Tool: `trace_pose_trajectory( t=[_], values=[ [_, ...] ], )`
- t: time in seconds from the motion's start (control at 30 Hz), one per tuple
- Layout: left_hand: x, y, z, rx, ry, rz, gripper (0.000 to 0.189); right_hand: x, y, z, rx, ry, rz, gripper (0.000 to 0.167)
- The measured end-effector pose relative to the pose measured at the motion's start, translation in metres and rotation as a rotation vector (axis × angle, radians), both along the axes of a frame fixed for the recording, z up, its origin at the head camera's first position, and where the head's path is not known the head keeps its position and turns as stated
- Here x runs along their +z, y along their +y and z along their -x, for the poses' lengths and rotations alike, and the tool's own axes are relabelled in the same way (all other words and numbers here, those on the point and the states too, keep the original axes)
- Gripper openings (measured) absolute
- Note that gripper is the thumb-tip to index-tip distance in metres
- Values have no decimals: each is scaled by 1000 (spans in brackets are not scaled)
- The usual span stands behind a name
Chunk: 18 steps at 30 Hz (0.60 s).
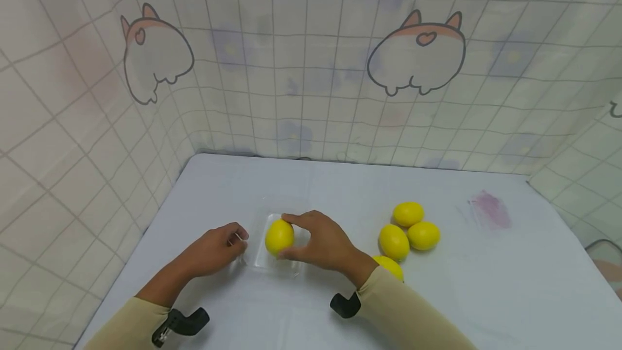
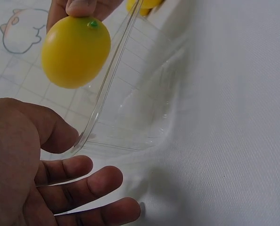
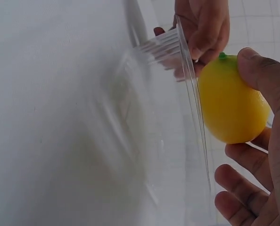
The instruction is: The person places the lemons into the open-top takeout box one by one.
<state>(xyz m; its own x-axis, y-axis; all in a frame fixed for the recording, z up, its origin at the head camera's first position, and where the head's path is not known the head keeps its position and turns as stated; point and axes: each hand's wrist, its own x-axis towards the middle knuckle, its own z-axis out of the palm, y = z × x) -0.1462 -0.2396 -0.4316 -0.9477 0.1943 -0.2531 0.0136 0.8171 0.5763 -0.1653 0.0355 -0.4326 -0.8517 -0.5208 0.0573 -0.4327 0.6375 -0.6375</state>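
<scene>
My right hand [image 1: 323, 242] pinches a yellow lemon [image 1: 279, 237] between thumb and fingers, over a clear plastic container [image 1: 259, 269]. The lemon has a green tip and is at rim height in the right wrist view, above the container's open top. The container's see-through wall [image 2: 130, 103] shows in the left wrist view. At the container's left side, my left hand [image 1: 221, 250] holds the rim by a corner, thumb on top and a finger below. Its other fingers [image 2: 97, 214] are loosely bent beside the wall.
Several more lemons [image 1: 394, 242] lie grouped right of the container, one partly behind my right forearm. A crumpled clear and pink plastic piece [image 1: 491, 210] lies farther right on the white table [image 1: 340, 185]. Tiled-pattern curtains [image 1: 311, 69] stand behind and along the left side.
</scene>
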Motion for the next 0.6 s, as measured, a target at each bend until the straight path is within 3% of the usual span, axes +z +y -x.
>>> trace_pose_trajectory(
  t=[0.6],
  values=[
    [1, -1, -2, -4, -5, -19, 22, -18, -30, 6, 58, 149, -19, 77]
  ],
)
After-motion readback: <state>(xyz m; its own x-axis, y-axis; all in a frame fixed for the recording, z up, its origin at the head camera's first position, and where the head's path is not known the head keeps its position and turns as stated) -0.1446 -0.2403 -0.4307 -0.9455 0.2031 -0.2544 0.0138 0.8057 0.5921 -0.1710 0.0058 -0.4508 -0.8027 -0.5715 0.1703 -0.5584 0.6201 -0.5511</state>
